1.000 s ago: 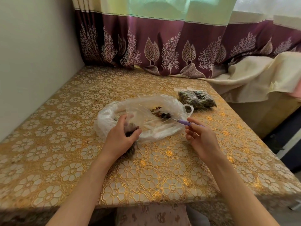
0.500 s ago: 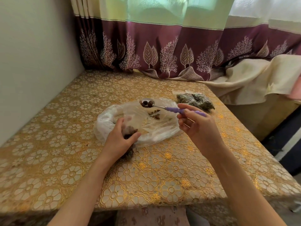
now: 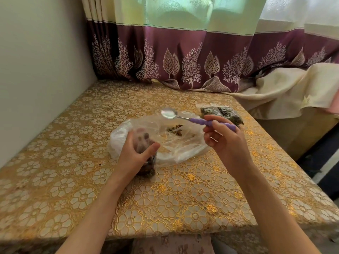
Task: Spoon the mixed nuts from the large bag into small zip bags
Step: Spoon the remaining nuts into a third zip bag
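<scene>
Two bare hands are working over the gold floral tablecloth (image 3: 165,204). The left hand (image 3: 134,158) is curling its fingers and thumb round a small zip bag (image 3: 145,153), standing it upright at the near left edge of the large bag (image 3: 165,142); dark nuts are showing through the small bag's lower part, and its mouth is open upward. The right hand (image 3: 222,142) is pinching the purple handle of a spoon (image 3: 192,120), holding it raised above the far side of the large bag with the bowl pointing left; the bowl is looking shiny and bare. The large bag is lying flat and crumpled on the cloth, a small cluster of mixed nuts (image 3: 175,130) sitting inside it toward the far right. Filled zip bags (image 3: 222,114) are lying on the cloth beyond the right hand, near the table's right edge. A maroon-bordered curtain (image 3: 183,61) is hanging behind, with a cream cloth (image 3: 275,92) draped to the right.
</scene>
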A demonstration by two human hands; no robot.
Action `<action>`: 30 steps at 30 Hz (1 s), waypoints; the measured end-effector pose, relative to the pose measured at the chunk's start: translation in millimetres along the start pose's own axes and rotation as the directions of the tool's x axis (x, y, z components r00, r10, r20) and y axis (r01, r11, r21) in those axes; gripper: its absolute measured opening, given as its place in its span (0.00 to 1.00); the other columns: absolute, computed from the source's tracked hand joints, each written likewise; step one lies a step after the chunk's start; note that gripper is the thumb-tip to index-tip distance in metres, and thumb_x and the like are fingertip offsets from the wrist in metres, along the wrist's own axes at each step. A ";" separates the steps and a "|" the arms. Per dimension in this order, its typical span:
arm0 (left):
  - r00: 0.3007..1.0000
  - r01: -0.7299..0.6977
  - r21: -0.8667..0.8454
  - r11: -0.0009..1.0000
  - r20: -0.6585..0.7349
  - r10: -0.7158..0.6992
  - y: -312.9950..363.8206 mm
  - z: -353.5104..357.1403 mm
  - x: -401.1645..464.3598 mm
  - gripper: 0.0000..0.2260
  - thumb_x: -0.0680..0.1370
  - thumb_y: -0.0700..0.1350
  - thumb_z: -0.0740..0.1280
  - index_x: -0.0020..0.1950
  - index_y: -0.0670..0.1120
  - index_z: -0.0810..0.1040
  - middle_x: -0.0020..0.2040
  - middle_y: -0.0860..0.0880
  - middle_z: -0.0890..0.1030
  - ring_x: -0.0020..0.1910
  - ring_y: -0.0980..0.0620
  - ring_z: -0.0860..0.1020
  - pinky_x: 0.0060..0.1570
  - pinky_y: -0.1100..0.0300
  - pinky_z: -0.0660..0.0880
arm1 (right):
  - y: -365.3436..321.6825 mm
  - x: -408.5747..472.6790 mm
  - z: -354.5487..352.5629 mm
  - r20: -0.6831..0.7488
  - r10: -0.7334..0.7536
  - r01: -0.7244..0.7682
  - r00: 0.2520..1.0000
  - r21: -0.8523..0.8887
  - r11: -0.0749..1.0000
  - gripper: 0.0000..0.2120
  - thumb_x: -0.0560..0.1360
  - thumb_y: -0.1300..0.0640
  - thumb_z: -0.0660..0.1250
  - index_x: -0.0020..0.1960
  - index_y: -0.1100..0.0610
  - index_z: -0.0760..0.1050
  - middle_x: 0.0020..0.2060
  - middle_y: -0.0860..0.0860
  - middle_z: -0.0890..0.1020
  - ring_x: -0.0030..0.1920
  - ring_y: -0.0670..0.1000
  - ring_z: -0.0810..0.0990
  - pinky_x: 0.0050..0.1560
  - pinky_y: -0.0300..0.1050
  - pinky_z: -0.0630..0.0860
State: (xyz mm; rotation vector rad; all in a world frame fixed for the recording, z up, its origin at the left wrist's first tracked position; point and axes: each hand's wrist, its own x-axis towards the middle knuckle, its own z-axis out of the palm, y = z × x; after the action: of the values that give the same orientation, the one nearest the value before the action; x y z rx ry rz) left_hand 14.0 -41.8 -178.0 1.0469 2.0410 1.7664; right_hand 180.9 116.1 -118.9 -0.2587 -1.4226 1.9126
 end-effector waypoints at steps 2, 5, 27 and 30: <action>1.000 -0.025 -0.037 0.999 0.007 0.025 1.7 -1.2 -0.6 0.35 0.60 0.68 0.73 0.60 0.53 0.68 0.52 0.53 0.82 0.50 0.53 0.81 0.48 0.61 0.78 | 5.7 3.8 -6.1 -0.117 -0.030 0.019 0.993 -0.093 0.996 0.08 0.79 0.63 0.60 0.48 0.62 0.78 0.40 0.58 0.84 0.32 0.47 0.74 0.31 0.36 0.69; 0.999 -0.051 -0.046 0.998 0.009 0.052 4.2 -1.3 -2.1 0.31 0.62 0.65 0.73 0.59 0.56 0.68 0.48 0.64 0.80 0.47 0.65 0.80 0.42 0.74 0.73 | 14.9 10.0 -13.1 -0.213 -0.092 0.021 0.973 -0.313 0.949 0.09 0.79 0.61 0.61 0.45 0.62 0.78 0.33 0.52 0.84 0.27 0.44 0.72 0.26 0.34 0.68; 0.998 0.049 -0.006 0.999 0.040 -0.049 1.7 -1.8 -0.1 0.35 0.62 0.65 0.72 0.65 0.56 0.66 0.62 0.47 0.77 0.61 0.51 0.75 0.65 0.47 0.70 | 60.1 53.3 7.8 -0.267 0.032 -0.133 0.963 -0.369 0.920 0.11 0.78 0.61 0.63 0.40 0.62 0.81 0.34 0.53 0.84 0.26 0.44 0.73 0.25 0.34 0.68; 0.998 0.053 -0.009 0.999 0.041 -0.053 1.6 -1.5 -0.3 0.36 0.61 0.66 0.72 0.64 0.56 0.66 0.61 0.47 0.77 0.61 0.51 0.76 0.64 0.47 0.70 | 63.5 53.8 7.7 -0.299 0.039 -0.131 0.954 -0.297 0.946 0.14 0.78 0.61 0.62 0.36 0.57 0.80 0.38 0.59 0.85 0.27 0.45 0.75 0.26 0.36 0.69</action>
State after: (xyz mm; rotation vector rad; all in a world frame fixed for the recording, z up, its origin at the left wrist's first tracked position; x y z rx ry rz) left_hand 13.8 -43.1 -176.2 1.0078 2.0153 1.7134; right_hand 110.9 137.4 -159.3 -0.7339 -1.5268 1.6246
